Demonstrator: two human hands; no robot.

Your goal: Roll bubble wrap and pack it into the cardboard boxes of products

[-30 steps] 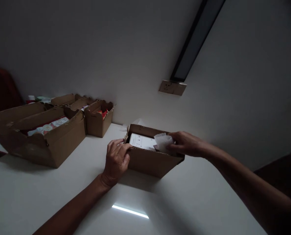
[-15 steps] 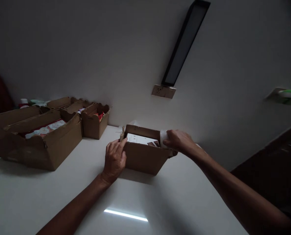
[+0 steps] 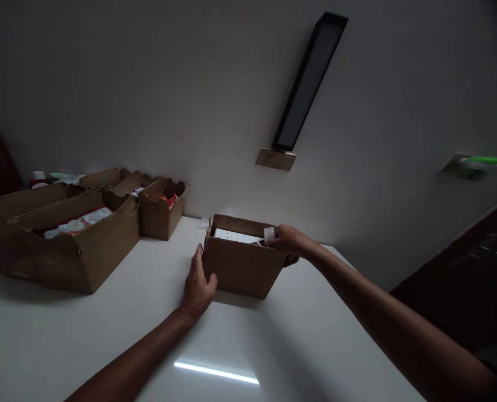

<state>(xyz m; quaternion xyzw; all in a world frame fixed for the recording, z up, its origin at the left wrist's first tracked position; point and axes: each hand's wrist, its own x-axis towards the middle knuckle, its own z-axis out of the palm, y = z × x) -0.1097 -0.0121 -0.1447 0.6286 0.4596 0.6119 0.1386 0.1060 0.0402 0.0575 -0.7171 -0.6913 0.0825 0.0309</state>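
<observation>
A cardboard box (image 3: 242, 271) with an open top stands on the white table in front of me. Inside it lies a white carton (image 3: 235, 237), only its upper part showing above the rim. My left hand (image 3: 198, 287) is at the box's left end, thumb and fingers apart and holding nothing. My right hand (image 3: 288, 240) is at the right end of the rim, its fingers closed on a whitish, translucent piece that looks like bubble wrap (image 3: 269, 234). Part of that piece is hidden by the hand and the box.
Several cardboard bins (image 3: 110, 240) with packets inside stand at the left of the white table (image 3: 148, 329). Behind the box is the wall, with a socket plate (image 3: 276, 159) and a long black-framed fixture (image 3: 310, 84). A clear plastic scrap (image 3: 204, 223) lies behind the box.
My left hand has come off the box's top rim and slid down along its left side. My right hand has shifted slightly left and lower with the bubble wrap, less of which now shows.
</observation>
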